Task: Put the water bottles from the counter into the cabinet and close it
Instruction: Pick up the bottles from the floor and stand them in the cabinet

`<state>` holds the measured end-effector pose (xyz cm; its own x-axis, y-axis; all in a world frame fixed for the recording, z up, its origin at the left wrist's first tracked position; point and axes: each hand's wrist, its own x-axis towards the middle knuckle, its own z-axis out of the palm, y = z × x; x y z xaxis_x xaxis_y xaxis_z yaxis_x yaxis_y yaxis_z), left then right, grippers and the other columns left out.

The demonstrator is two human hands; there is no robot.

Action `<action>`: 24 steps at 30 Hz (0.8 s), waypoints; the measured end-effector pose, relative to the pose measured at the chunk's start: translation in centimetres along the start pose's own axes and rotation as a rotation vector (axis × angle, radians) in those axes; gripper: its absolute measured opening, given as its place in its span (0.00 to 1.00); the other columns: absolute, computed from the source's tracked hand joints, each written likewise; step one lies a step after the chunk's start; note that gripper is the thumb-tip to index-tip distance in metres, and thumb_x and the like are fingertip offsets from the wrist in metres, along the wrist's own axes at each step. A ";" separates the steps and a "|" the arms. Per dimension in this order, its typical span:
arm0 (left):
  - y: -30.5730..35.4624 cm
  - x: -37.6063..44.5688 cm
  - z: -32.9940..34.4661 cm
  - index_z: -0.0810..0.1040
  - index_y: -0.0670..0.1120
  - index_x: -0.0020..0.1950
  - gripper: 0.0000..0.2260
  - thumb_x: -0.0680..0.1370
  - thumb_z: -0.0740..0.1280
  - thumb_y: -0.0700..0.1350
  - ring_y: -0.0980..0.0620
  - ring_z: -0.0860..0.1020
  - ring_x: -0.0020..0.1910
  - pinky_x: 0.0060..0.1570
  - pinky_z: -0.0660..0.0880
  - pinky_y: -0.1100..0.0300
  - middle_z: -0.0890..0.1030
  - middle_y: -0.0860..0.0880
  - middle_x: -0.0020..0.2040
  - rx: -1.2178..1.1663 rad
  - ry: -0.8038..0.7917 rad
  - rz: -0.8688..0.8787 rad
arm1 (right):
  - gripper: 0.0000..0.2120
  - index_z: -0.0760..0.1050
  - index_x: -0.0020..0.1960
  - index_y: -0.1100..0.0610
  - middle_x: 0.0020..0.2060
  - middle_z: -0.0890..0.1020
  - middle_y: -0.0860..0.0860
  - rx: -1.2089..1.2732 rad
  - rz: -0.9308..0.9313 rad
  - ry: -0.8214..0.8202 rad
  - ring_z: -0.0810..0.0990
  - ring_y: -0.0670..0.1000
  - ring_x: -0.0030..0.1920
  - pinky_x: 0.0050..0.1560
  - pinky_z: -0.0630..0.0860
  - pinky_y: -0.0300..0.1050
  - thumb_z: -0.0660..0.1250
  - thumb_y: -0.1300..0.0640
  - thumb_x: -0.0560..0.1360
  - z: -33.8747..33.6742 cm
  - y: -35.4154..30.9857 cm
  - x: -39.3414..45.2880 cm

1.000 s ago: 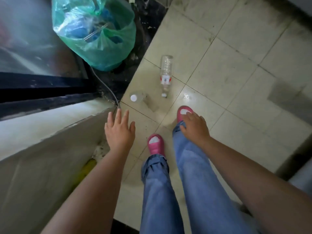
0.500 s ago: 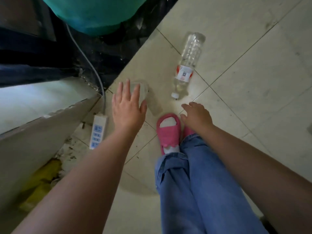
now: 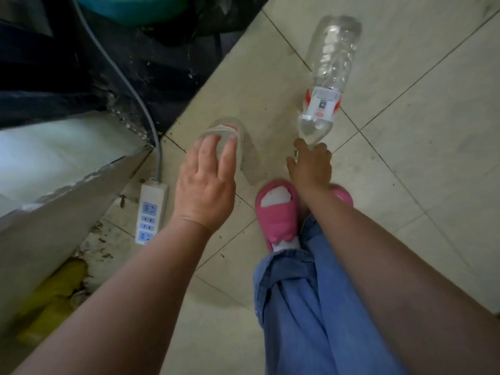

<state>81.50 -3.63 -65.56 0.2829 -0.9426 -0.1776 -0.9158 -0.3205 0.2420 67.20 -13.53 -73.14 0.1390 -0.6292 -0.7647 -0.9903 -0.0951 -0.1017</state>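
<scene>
Two clear plastic water bottles with red-and-white labels are on the tiled floor. One bottle [image 3: 230, 131] stands upright just left of centre. My left hand [image 3: 205, 185] reaches down over it, fingers wrapped over its top and shoulder. The other bottle [image 3: 328, 77] lies on its side, cap end towards me. My right hand [image 3: 311, 165] has its fingers curled around that bottle's neck, hiding the cap. No cabinet is in view.
A white power strip [image 3: 150, 212] and its grey cable [image 3: 130, 85] lie on the floor left of my left hand. A pale ledge [image 3: 67, 185] juts in at the left, with something yellow [image 3: 54, 288] below it. My pink slippers [image 3: 276, 209] stand under my arms.
I have bent lower and both hands have come down onto the bottles. The left hand went from hovering to covering the upright bottle, and the right reached the lying bottle's neck.
</scene>
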 end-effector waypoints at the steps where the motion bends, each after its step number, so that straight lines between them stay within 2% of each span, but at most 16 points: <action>1: 0.1 0.0 -0.4 0.65 0.39 0.60 0.19 0.69 0.55 0.37 0.41 0.65 0.51 0.47 0.79 0.47 0.64 0.41 0.56 0.010 -0.073 -0.047 | 0.17 0.69 0.67 0.54 0.61 0.69 0.64 -0.017 0.001 0.041 0.68 0.63 0.62 0.56 0.73 0.54 0.61 0.56 0.79 -0.7 0.2 -0.7; 3: 0.6 0.3 -1.5 0.67 0.41 0.55 0.17 0.67 0.54 0.38 0.42 0.67 0.48 0.40 0.80 0.53 0.67 0.40 0.53 0.054 -0.229 -0.108 | 0.15 0.72 0.64 0.54 0.60 0.70 0.64 -0.023 -0.014 0.133 0.69 0.63 0.61 0.51 0.74 0.53 0.61 0.57 0.79 -2.8 0.8 -2.2; 4: 0.7 0.5 -2.0 0.70 0.40 0.51 0.15 0.65 0.55 0.37 0.42 0.71 0.46 0.37 0.80 0.56 0.71 0.37 0.51 0.082 -0.299 -0.127 | 0.13 0.74 0.63 0.55 0.60 0.71 0.64 -0.027 -0.021 0.169 0.69 0.63 0.60 0.50 0.74 0.53 0.60 0.57 0.79 -4.2 1.2 -2.9; 6: 1.9 1.5 -3.9 0.75 0.37 0.45 0.12 0.63 0.60 0.32 0.38 0.79 0.39 0.33 0.80 0.55 0.78 0.33 0.44 0.117 -0.456 -0.157 | 0.12 0.74 0.61 0.55 0.60 0.71 0.63 -0.047 -0.047 0.187 0.70 0.63 0.59 0.50 0.73 0.52 0.58 0.60 0.79 -7.5 2.0 -3.9; 7: 2.8 2.3 -5.1 0.76 0.34 0.46 0.14 0.64 0.59 0.30 0.36 0.79 0.41 0.37 0.80 0.52 0.78 0.32 0.45 0.090 -0.520 -0.164 | 0.13 0.74 0.61 0.55 0.60 0.71 0.63 -0.059 -0.082 0.175 0.70 0.63 0.59 0.51 0.73 0.52 0.57 0.61 0.79 -9.2 2.4 -4.2; 8: 3.7 3.2 -6.2 0.75 0.33 0.51 0.17 0.66 0.54 0.30 0.34 0.77 0.48 0.44 0.78 0.49 0.77 0.31 0.50 0.082 -0.536 -0.174 | 0.13 0.74 0.61 0.55 0.60 0.71 0.63 -0.080 -0.131 0.163 0.70 0.63 0.58 0.50 0.72 0.51 0.57 0.62 0.79 -11.0 2.8 -4.6; 10: 5.4 3.8 -8.2 0.72 0.33 0.59 0.21 0.69 0.49 0.31 0.35 0.72 0.57 0.55 0.72 0.47 0.72 0.31 0.58 0.113 -0.584 -0.153 | 0.14 0.73 0.61 0.54 0.60 0.70 0.62 -0.162 -0.246 0.165 0.70 0.62 0.58 0.43 0.70 0.49 0.58 0.62 0.78 -13.9 3.5 -5.7; 11: 6.5 4.0 -9.1 0.73 0.33 0.57 0.18 0.70 0.53 0.30 0.35 0.73 0.55 0.54 0.73 0.50 0.74 0.31 0.56 0.133 -0.599 -0.124 | 0.15 0.73 0.62 0.53 0.60 0.70 0.62 -0.198 -0.294 0.152 0.70 0.62 0.58 0.41 0.67 0.48 0.58 0.62 0.78 -15.0 4.0 -6.6; 13: 9.3 4.9 -11.8 0.78 0.34 0.42 0.11 0.63 0.60 0.30 0.37 0.79 0.39 0.39 0.79 0.56 0.79 0.32 0.40 0.209 -0.613 -0.027 | 0.17 0.72 0.64 0.53 0.59 0.71 0.62 -0.210 -0.334 0.116 0.72 0.62 0.57 0.39 0.66 0.47 0.58 0.63 0.77 -16.5 5.4 -9.1; 14: 10.5 5.1 -13.2 0.78 0.35 0.39 0.11 0.62 0.59 0.29 0.37 0.80 0.36 0.35 0.79 0.57 0.78 0.33 0.37 0.254 -0.568 0.019 | 0.17 0.73 0.63 0.54 0.57 0.73 0.64 -0.185 -0.336 0.126 0.74 0.62 0.54 0.38 0.68 0.47 0.60 0.64 0.76 -17.2 6.0 -10.7; 15: 11.9 5.4 -14.6 0.77 0.34 0.43 0.12 0.64 0.58 0.28 0.37 0.79 0.40 0.39 0.78 0.56 0.78 0.33 0.41 0.248 -0.612 0.038 | 0.16 0.76 0.60 0.56 0.52 0.76 0.65 -0.164 -0.325 0.130 0.77 0.62 0.49 0.36 0.72 0.47 0.65 0.65 0.74 -17.9 6.6 -12.5; 17: 13.9 5.0 -16.1 0.72 0.34 0.58 0.15 0.73 0.56 0.28 0.36 0.73 0.56 0.54 0.71 0.50 0.73 0.32 0.56 0.242 -0.662 0.078 | 0.17 0.81 0.49 0.59 0.36 0.81 0.62 -0.123 -0.274 0.156 0.80 0.59 0.33 0.26 0.74 0.42 0.78 0.62 0.61 -19.2 8.1 -15.5; 19: 16.9 5.4 -17.7 0.69 0.34 0.63 0.16 0.76 0.55 0.29 0.36 0.68 0.62 0.58 0.68 0.48 0.69 0.32 0.62 0.290 -0.739 0.138 | 0.19 0.83 0.41 0.57 0.26 0.80 0.58 -0.063 -0.193 0.258 0.78 0.56 0.23 0.21 0.72 0.37 0.83 0.57 0.51 -19.9 10.2 -17.8; 21: 20.2 5.5 -18.8 0.67 0.38 0.66 0.18 0.77 0.55 0.31 0.37 0.66 0.64 0.60 0.69 0.49 0.66 0.34 0.65 0.362 -0.770 0.252 | 0.19 0.84 0.40 0.57 0.25 0.81 0.57 -0.009 -0.132 0.301 0.79 0.55 0.24 0.23 0.74 0.38 0.83 0.55 0.51 -20.3 12.1 -20.0; 24: 25.6 5.2 -19.5 0.69 0.38 0.65 0.18 0.74 0.61 0.32 0.36 0.69 0.62 0.57 0.73 0.50 0.69 0.34 0.63 0.447 -0.724 0.452 | 0.10 0.83 0.39 0.54 0.25 0.82 0.55 -0.017 0.029 0.407 0.80 0.54 0.26 0.33 0.77 0.42 0.74 0.53 0.59 -20.4 16.0 -24.6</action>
<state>65.11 -18.60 -41.66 -0.2305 -0.6334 -0.7387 -0.9615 0.2648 0.0729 48.13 -15.34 -42.97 0.1069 -0.8854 -0.4523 -0.9940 -0.0837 -0.0710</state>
